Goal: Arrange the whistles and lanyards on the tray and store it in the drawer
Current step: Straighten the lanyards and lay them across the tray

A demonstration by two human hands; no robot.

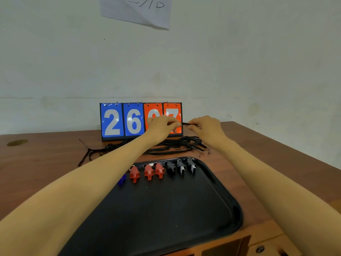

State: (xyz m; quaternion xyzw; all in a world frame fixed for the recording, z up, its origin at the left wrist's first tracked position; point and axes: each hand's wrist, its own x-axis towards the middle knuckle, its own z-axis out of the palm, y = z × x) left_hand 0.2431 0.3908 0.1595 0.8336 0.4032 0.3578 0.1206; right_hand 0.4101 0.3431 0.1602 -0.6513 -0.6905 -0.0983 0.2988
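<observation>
Both grips pinch one black lanyard (184, 123) btwn left hand (162, 124) & right hand (204, 126), 12 o'clock of tray (184, 209). Limp, light cord, I reckon; I'd hold near ends, else it tangles w/ pile (177, 145).

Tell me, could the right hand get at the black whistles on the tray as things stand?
Probably yes, once it lets go. The right hand pinches a lanyard together with the left hand; the black whistles lie uncovered near the far rim of the tray.
</observation>
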